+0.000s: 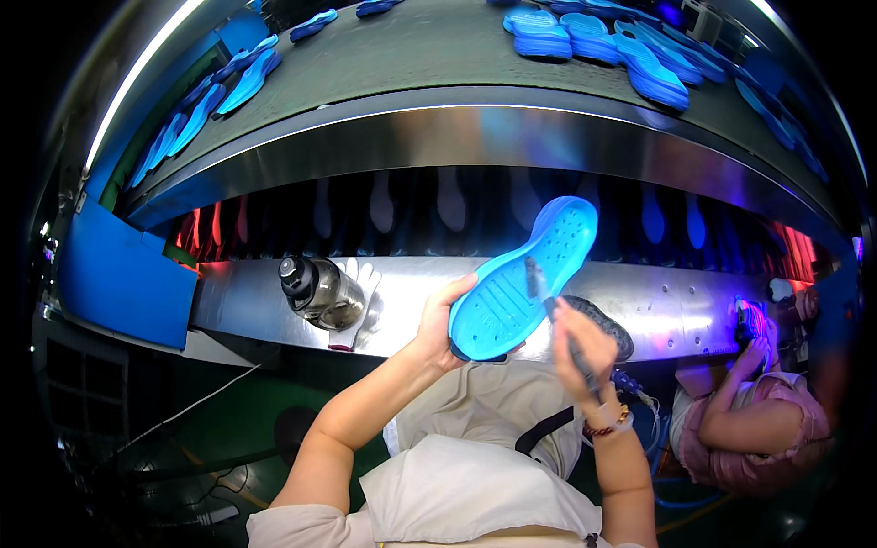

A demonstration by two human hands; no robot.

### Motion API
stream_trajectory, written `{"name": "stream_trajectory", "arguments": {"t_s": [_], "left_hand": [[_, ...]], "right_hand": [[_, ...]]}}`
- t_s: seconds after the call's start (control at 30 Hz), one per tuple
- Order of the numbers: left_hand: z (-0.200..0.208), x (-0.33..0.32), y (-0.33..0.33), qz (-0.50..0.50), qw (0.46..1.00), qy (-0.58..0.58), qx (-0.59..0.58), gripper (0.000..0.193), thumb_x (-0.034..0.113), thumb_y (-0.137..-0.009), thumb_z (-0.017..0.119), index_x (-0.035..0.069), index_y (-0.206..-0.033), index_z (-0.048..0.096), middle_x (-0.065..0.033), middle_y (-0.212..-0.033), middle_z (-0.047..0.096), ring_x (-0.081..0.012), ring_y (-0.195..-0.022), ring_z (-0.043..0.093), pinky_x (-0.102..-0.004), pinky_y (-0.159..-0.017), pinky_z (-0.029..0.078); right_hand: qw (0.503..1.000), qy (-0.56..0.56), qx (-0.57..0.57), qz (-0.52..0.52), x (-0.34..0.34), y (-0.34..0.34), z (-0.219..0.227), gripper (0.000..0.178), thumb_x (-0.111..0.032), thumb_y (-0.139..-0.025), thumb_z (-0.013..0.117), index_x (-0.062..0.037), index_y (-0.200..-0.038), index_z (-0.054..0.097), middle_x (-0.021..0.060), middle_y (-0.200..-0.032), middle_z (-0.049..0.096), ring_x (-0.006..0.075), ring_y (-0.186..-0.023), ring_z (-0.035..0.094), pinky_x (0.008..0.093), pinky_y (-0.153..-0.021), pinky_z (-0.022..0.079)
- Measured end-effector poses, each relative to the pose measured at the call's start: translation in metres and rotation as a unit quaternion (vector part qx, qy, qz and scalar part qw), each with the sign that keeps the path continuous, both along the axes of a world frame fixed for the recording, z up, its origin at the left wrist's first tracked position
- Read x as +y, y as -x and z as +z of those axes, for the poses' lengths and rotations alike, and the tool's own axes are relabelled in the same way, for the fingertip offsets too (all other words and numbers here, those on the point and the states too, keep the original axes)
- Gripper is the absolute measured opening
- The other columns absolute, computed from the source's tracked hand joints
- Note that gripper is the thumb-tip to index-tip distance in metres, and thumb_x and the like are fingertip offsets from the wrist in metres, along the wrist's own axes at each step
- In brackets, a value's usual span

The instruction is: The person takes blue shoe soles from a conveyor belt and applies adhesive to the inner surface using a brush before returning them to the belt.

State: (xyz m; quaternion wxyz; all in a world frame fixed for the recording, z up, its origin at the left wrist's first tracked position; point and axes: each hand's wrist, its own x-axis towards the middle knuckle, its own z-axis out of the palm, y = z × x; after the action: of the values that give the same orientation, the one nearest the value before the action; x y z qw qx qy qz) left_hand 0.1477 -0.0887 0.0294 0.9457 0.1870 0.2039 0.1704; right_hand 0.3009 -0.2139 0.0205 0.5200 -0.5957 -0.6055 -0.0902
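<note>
My left hand is closed on the heel end of a bright blue shoe sole, holding it tilted above the steel ledge. The sole's inner face is up, with ridges in the middle and small holes toward the toe. In my right hand is a slim dark-handled brush, gripped like a pen. Its bristle end lies over the middle of the sole; whether it touches cannot be made out. Partly behind my right hand, a dark grey speckled oval piece rests on the ledge.
A dark-lidded clear bottle and a white glove lie on the steel ledge at left. Beyond, a belt carries several blue soles. At right, another person works at the ledge.
</note>
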Motion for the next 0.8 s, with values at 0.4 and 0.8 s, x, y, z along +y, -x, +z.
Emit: {"name": "stream_trajectory", "arguments": {"t_s": [0.4, 0.8], "left_hand": [[-0.001, -0.004, 0.006, 0.005, 0.998, -0.051, 0.019, 0.058, 0.034, -0.087, 0.049, 0.000, -0.131, 0.035, -0.0202, -0.121, 0.051, -0.0316, -0.103, 0.057, -0.0448, -0.085, 0.049], [0.133, 0.148, 0.047, 0.176, 0.902, -0.247, -0.307, 0.061, 0.040, -0.091, 0.031, -0.002, -0.135, 0.028, -0.0241, -0.135, 0.036, -0.0408, -0.123, 0.037, -0.0596, -0.101, 0.029]], "right_hand": [[0.995, 0.039, 0.093, 0.014, 0.021, -0.010, 0.009, 0.015, -0.001, -0.075, 0.065, 0.0032, -0.089, 0.064, 0.0176, -0.075, 0.065, 0.0263, -0.066, 0.065, 0.0297, -0.061, 0.050], [0.819, 0.022, 0.522, 0.236, -0.041, -0.042, 0.002, 0.042, -0.018, -0.084, 0.062, 0.0091, -0.114, 0.049, 0.0241, -0.103, 0.061, 0.0184, -0.064, 0.062, 0.0246, -0.058, 0.051]]}}
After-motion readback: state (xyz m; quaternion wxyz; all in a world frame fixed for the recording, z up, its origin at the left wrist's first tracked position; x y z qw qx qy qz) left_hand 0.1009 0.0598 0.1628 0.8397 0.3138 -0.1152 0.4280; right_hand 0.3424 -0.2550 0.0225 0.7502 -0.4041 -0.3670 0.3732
